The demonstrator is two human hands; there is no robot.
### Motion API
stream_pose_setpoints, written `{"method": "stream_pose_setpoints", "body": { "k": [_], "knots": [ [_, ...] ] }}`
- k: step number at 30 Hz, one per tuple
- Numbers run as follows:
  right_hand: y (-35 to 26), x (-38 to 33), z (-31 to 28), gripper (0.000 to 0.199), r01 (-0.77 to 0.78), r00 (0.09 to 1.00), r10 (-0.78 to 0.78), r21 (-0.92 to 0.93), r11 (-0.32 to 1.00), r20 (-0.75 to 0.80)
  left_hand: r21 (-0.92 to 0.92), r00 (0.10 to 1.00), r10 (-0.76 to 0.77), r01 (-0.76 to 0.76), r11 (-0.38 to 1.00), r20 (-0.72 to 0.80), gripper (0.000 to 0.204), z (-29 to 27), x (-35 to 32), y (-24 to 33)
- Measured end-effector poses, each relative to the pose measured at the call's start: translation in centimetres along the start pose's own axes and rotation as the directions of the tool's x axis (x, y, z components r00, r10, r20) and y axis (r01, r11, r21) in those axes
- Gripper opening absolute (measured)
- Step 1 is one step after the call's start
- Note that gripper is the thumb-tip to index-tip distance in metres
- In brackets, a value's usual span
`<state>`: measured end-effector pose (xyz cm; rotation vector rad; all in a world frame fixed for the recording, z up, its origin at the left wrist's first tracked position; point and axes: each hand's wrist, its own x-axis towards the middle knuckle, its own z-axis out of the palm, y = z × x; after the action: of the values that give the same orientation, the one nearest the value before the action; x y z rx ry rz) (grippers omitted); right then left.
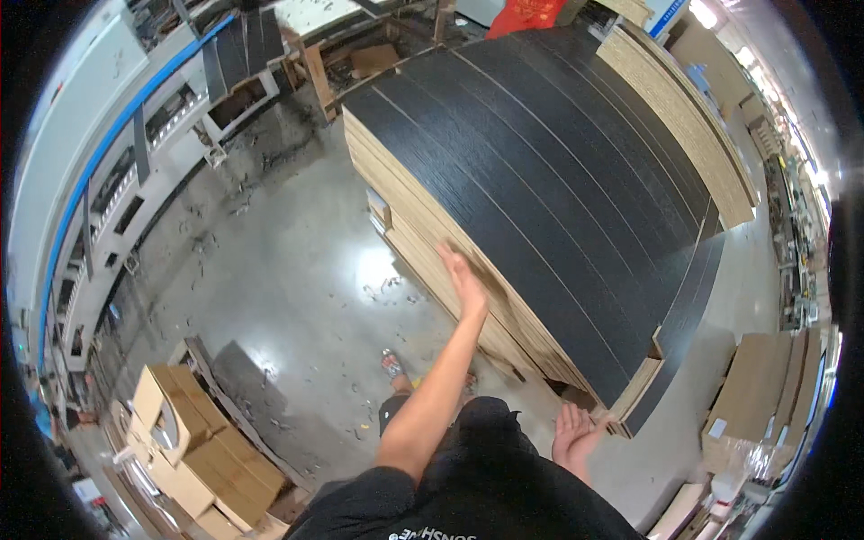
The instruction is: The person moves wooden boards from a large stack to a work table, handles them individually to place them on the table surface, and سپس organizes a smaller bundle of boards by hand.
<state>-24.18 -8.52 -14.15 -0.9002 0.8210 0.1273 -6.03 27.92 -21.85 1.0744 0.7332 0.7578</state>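
A large stack of black wood-grain boards (531,171) lies in front of me, its top boards side by side with pale seams between them. Along the near-left side the stacked board edges (409,202) show light wood colour. My left hand (464,283), arm stretched forward, is held flat with fingers extended at these edges. Whether it presses on them or hovers just beside them, I cannot tell. Close to the stack's near corner, my right hand (576,434) has its palm turned up and its fingers stretched out, with nothing in it.
Light wood-toned boards (679,112) rest on the stack's far right side. A long machine with a blue rail (106,135) runs along the left. Cardboard boxes (211,441) stand at lower left, and tall cartons (756,396) at right. Dark scraps litter the grey floor (297,270).
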Motion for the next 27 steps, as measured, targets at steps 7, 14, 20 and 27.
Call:
{"method": "stream_pose_setpoints", "body": {
  "k": [7, 14, 20, 27],
  "knots": [
    [-2.1, 6.4, 10.4, 0.111, 0.188, 0.953, -0.072, 0.39, 0.902, -0.295, -0.024, 0.973, -0.229, 0.229, 0.973, -0.017, 0.094, -16.1, 3.1, 1.1],
    [-3.6, 7.0, 13.9, 0.102, 0.277, 0.843, 0.013, 0.454, 0.847, -0.538, -0.08, 0.957, -0.241, 0.231, 0.97, -0.164, 0.107, -18.9, 18.3, 7.0],
    [-3.4, 4.4, 18.0, 0.084, 0.274, 0.876, -0.01, 0.48, 0.833, -0.483, 0.11, 0.996, -0.084, 0.085, 0.99, -0.019, 0.108, -5.9, 31.0, 12.7],
    [-1.4, 4.8, 14.4, 0.117, 0.448, 0.789, 0.101, 0.68, 0.58, -0.606, 0.245, 0.989, -0.147, 0.136, 0.96, 0.028, 0.113, -1.5, 31.9, 16.0]
  ]
}}
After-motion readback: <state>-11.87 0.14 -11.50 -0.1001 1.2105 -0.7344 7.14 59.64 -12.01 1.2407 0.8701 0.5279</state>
